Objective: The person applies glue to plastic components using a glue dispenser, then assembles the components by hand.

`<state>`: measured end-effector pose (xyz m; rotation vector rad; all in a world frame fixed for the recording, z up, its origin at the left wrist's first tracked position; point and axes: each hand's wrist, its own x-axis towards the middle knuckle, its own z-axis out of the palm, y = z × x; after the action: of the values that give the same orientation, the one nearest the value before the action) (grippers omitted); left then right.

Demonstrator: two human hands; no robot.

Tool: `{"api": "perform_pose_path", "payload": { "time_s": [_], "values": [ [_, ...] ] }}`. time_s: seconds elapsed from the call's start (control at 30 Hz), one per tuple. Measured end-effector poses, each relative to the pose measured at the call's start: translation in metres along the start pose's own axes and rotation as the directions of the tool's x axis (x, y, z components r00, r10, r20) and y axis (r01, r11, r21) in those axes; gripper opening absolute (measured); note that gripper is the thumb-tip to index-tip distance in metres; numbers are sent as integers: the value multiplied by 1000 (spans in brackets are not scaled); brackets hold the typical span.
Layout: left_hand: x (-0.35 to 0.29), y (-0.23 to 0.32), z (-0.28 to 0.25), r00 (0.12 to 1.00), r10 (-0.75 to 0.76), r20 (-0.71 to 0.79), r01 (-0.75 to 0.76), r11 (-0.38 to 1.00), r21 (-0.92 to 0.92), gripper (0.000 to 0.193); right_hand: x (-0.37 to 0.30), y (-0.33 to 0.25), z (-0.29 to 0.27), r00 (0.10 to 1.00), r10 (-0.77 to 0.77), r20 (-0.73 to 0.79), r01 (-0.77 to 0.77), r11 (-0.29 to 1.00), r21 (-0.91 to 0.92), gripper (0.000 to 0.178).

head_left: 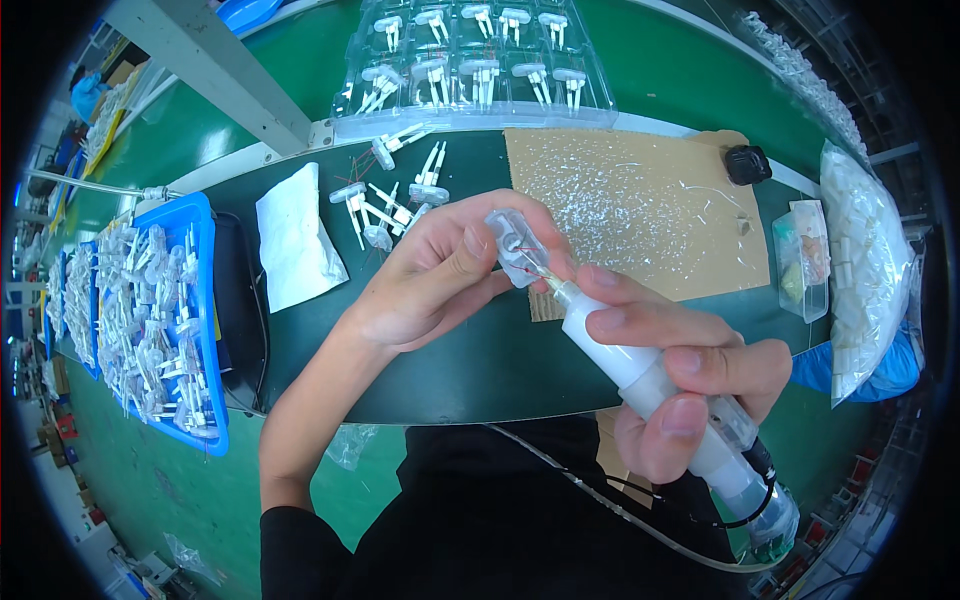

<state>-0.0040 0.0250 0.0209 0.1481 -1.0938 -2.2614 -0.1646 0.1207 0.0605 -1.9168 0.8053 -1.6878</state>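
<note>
Between the thumb and fingers of my left hand (425,280) is a small clear plastic housing (512,240) with thin red wires. My right hand (700,365) is wrapped round a thick white cylindrical hand tool (612,345) with a narrow pale tip. That tip meets the wires at the lower edge of the housing; whether it grips them is too small to tell. A cable and a tube trail from the tool's rear end. Beyond my left hand, several clear parts with white prongs (428,185) and red wires lie loose on the dark green mat (440,385).
Cardboard (650,220) strewn with white scraps lies at the far right, a black object (748,164) on its corner. A clear tray (480,122) of similar parts stands behind. Blue bins (212,330) of parts are left, near white paper (298,240). Right are a small box (802,262) and a bulging bag (868,280).
</note>
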Motion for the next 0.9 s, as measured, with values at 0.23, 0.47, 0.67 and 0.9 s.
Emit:
{"api": "perform_pose_path", "payload": {
  "time_s": [0.23,0.47,0.67,0.9],
  "values": [
    [1,0,0,1000,2,-2,-2,1000,21,47,2,-4,0,999,45,8,-45,999,-2,23],
    [0,1,-1,1000,-5,-7,5,1000,18,47,2,-5,-1,998,65,25,-65,998,-6,22],
    [0,0,-1,1000,-15,-2,15,1000,-3,47,1,-3,-1,998,61,19,-61,998,2,22],
    [0,0,-1,1000,-13,-9,13,1000,-5,47,2,-4,1,998,57,6,-57,998,-13,22]
  ]
}}
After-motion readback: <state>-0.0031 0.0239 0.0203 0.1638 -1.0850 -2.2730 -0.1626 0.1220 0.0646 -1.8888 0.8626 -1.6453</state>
